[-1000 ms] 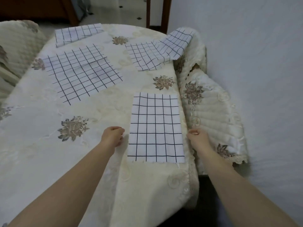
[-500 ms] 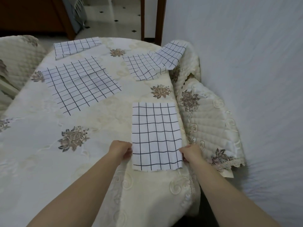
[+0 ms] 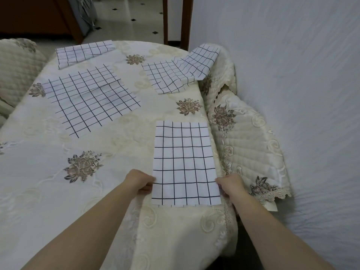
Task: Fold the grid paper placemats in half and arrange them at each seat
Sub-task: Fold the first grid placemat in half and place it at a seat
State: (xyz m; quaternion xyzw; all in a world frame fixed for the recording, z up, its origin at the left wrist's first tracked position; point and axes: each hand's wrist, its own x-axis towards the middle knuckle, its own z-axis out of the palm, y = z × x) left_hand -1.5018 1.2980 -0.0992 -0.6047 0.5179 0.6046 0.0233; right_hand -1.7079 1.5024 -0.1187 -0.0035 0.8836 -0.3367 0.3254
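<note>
Left hand (image 3: pixel 139 180) and right hand (image 3: pixel 229 184) each pinch a side edge of the folded placemat (image 3: pixel 185 162), which lies at four o'clock on the table (image 3: pixel 48 182). An uneven tug could skew it, or drag it over the rim.

A cream embroidered tablecloth (image 3: pixel 48 172) covers the bench, dotted with brown flower motifs (image 3: pixel 82 166). A quilted chair cover (image 3: pixel 247 145) with a scalloped lace hem hangs just beside the bench's right edge, and another quilted chair (image 3: pixel 15 71) stands at the left. A white wall (image 3: pixel 292 75) fills the right. Beyond lie a pale tiled floor (image 3: pixel 124 18) and dark wooden posts (image 3: pixel 186 20).
</note>
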